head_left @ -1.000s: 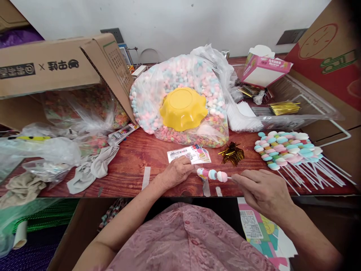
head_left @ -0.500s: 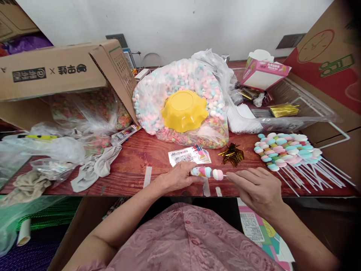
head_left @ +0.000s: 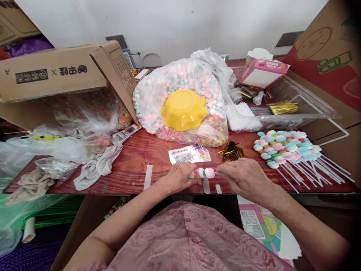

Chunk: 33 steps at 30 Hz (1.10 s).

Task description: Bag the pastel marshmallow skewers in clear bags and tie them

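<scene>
My left hand (head_left: 179, 177) is closed around a marshmallow skewer (head_left: 209, 173), its thumb and fingers hiding the far end. A printed patterned wrapper seems to cover the part nearest those fingers. Pink, white and blue marshmallows show between my hands. On the other side, my right hand (head_left: 246, 180) pinches the skewer's stick end, the stick itself mostly hidden. Just behind my left hand lies a fan of printed bags (head_left: 189, 154). Gold twist ties (head_left: 231, 151) lie in a small pile right behind my right hand.
Finished-looking marshmallow skewers (head_left: 287, 148) are heaped at the right. Behind stand a big bag of marshmallows (head_left: 175, 75) with a yellow bowl (head_left: 184, 109) upside down on it, and a clear plastic tray (head_left: 307, 113). A cardboard box (head_left: 67, 69) and a grey cloth (head_left: 98, 167) are left.
My right hand has moved left, closer to my left hand, pushing the skewer leftward. Less of the marshmallow row shows between them. My left hand stays nearly in place.
</scene>
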Motion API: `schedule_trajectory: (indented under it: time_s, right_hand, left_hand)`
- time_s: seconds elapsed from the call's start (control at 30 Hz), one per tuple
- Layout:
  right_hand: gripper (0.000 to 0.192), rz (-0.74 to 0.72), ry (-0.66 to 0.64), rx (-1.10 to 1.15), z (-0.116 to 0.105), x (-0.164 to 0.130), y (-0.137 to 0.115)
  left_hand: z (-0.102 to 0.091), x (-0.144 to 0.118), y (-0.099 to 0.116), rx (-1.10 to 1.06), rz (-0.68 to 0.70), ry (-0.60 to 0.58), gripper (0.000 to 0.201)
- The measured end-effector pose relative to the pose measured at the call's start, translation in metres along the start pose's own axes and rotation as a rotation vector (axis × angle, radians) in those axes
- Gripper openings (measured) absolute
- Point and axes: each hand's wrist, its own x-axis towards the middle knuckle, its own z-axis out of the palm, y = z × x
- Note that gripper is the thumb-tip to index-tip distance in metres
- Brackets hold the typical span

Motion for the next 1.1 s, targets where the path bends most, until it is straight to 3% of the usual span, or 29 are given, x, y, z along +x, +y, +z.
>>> schedule_trajectory:
  time_s: [0.3,0.53,0.63,0.73,0.87,1.0,1.1]
  right_hand:
    - [0.018,-0.041,-0.053,-0.039,-0.007,0.003,0.005]
    - [0.02,-0.114,-0.056,0.011,-0.02,0.005,0.012]
    - [0.021,-0.181,-0.005,0.011,-0.025,0.008,0.013]
    - [0.025,-0.239,0.037,0.033,-0.027,0.011,0.011]
    - [0.024,-0.227,0.014,0.107,-0.023,0.013,0.005]
    - [0.017,-0.184,-0.082,0.136,-0.012,0.013,-0.002]
    - [0.016,-0.119,-0.15,0.131,-0.007,0.012,-0.005]
  left_hand:
    - [-0.014,-0.004,0.001,-0.226,-0.012,-0.094,0.04]
    - [-0.02,-0.004,0.002,-0.282,0.079,-0.211,0.02]
    - [-0.023,-0.003,0.004,-0.466,0.097,-0.282,0.026]
    - [-0.022,-0.002,0.008,-0.695,0.059,-0.439,0.027]
    - [-0.013,0.0,0.012,-0.945,-0.02,-0.553,0.034]
    - [-0.005,0.0,0.011,-0.992,-0.076,-0.519,0.035]
    - [-0.004,-0.002,0.009,-0.84,-0.094,-0.314,0.031]
